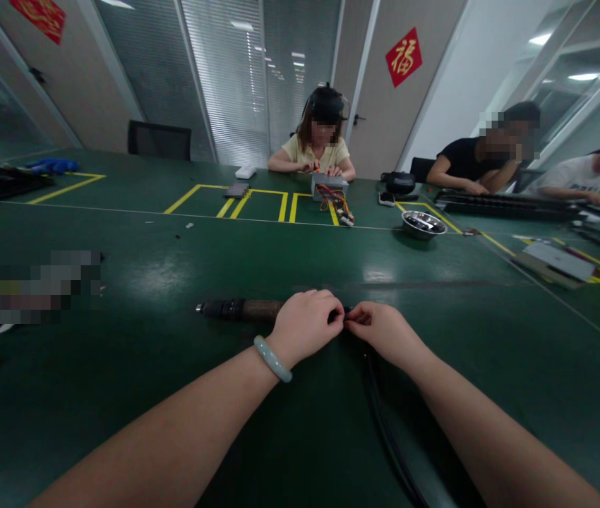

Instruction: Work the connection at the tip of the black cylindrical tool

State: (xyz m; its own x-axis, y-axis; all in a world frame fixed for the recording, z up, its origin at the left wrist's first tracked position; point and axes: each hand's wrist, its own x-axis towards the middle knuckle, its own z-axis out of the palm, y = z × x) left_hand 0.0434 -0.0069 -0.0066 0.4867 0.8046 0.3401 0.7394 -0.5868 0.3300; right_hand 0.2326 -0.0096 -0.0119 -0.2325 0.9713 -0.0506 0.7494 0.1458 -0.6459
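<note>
An electric screwdriver (241,310) with a dark, worn body lies on the green table, its metal tip pointing left. My left hand (308,317), a pale bangle (272,358) at its wrist, is closed over the tool's rear end and hides that part. Just to the right, my right hand (382,330) pinches at the cable end close to the tool's tail. The exact joint between the fingertips is too small and covered to make out. From there a black cable (385,416) runs down toward the table's near edge, between my forearms.
Across the green table (146,367) a person works on a grey metal box (330,186) with coloured wires. A steel bowl (423,224) holds small dark items. Two more people sit at the right by a long black object (506,204). Blurred-out items lie at the left.
</note>
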